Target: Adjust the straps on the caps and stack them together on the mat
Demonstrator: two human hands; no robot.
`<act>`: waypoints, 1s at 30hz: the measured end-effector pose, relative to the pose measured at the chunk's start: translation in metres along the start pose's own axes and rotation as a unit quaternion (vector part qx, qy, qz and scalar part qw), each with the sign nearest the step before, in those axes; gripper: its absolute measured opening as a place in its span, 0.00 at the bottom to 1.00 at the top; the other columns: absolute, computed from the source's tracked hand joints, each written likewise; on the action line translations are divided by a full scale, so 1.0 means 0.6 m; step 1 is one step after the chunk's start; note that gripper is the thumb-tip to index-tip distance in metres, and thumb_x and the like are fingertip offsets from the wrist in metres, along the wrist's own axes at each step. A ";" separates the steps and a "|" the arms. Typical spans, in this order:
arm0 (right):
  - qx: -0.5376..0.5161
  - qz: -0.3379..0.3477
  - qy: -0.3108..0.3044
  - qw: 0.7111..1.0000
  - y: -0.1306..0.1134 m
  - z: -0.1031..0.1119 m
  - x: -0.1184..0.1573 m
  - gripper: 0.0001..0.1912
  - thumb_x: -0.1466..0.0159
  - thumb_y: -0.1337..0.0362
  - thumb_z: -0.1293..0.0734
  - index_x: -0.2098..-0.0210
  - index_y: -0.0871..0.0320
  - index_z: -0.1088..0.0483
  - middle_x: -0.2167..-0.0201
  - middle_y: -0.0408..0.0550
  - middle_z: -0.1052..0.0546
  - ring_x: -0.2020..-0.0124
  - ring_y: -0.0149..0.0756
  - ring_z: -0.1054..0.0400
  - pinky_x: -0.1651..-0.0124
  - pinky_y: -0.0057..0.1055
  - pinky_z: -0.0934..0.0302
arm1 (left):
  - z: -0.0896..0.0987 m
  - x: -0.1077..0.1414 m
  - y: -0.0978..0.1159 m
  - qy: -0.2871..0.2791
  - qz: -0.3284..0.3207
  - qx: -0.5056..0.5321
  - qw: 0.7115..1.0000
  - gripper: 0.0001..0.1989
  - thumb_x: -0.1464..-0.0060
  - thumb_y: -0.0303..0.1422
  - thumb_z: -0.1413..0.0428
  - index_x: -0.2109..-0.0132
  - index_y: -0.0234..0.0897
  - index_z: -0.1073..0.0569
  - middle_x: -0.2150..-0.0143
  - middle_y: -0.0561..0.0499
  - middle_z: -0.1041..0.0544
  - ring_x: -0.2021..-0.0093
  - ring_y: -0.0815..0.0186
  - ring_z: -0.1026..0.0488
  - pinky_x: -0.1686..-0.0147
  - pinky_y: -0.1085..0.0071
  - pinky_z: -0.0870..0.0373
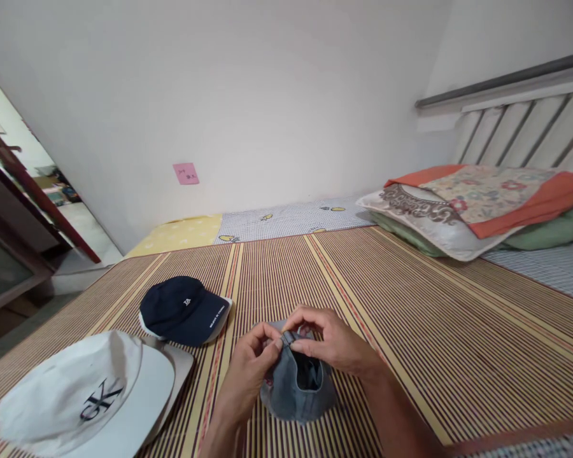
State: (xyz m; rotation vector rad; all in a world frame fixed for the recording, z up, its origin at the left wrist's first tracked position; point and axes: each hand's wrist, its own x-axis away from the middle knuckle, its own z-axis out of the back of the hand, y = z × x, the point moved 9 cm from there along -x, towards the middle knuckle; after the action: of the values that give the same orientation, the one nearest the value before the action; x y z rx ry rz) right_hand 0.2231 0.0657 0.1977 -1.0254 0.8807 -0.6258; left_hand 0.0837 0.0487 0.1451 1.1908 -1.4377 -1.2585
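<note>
The grey cap point(279, 401) lies on the striped mat point(386, 305), in front of the person and between the two hands. The crown bulges towards the wearer, while the strap point(289, 337) at the back is on the far side, right at the fingertips. The dark opening point(308, 370) faces up and a little to the right, stretching from the strap back towards the wearer.

The left hand point(254, 359) comes in from the left, thumb and forefinger pressed together on the strap's left part. The right hand point(332, 337) reaches over from the right, its thumb and forefinger closed on the strap's right part, the thumb above the upper end of the opening. Both grips are thus pinching, and neither hand is clearly nearer: they meet almost tip to tip. What shows of the strap runs roughly crosswise, from one pinch to the other; the fingers cover too much of it to tell whether it is fastened.

To the left of the left hand, apart from it, sit a navy cap point(169, 313) and, nearer the wearer, a white cap point(62, 388). A pillow point(410, 213) lies well apart, at the far right.
</note>
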 end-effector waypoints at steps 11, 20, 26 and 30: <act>-0.028 0.000 -0.013 1.000 0.013 -0.009 -0.003 0.10 0.40 0.63 0.26 0.57 0.53 0.21 0.62 0.43 0.24 0.63 0.34 0.32 0.59 0.32 0.38 | 0.001 0.002 -0.001 0.001 0.027 0.029 0.999 0.22 0.52 0.48 0.30 0.69 0.37 0.29 0.76 0.59 0.36 0.77 0.74 0.43 0.78 0.78 0.46; -0.028 -0.007 -0.010 1.000 0.016 -0.010 -0.003 0.10 0.41 0.64 0.26 0.58 0.53 0.20 0.64 0.42 0.25 0.65 0.33 0.32 0.59 0.31 0.38 | -0.001 -0.001 -0.012 0.005 0.035 0.075 0.997 0.22 0.52 0.46 0.29 0.69 0.37 0.30 0.77 0.60 0.35 0.78 0.75 0.43 0.78 0.79 0.48; -0.064 -0.015 0.002 0.998 0.024 0.004 -0.001 0.10 0.39 0.62 0.27 0.57 0.55 0.22 0.62 0.44 0.22 0.62 0.35 0.29 0.58 0.32 0.36 | -0.001 -0.002 -0.007 -0.055 0.016 0.059 0.997 0.20 0.47 0.46 0.32 0.67 0.37 0.30 0.73 0.58 0.35 0.75 0.73 0.42 0.75 0.77 0.44; -0.066 -0.015 -0.006 0.998 0.022 0.003 0.001 0.10 0.38 0.63 0.27 0.56 0.55 0.22 0.62 0.44 0.23 0.62 0.34 0.29 0.57 0.32 0.36 | 0.006 -0.003 -0.008 -0.056 0.011 0.021 0.998 0.20 0.46 0.46 0.33 0.69 0.37 0.30 0.75 0.59 0.37 0.75 0.73 0.42 0.75 0.77 0.44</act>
State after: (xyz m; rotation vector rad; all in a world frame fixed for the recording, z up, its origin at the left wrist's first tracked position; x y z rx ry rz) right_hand 0.2256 0.0717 0.1858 -1.1614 0.9057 -0.5924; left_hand 0.0812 0.0506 0.1397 1.1444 -1.5620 -1.3033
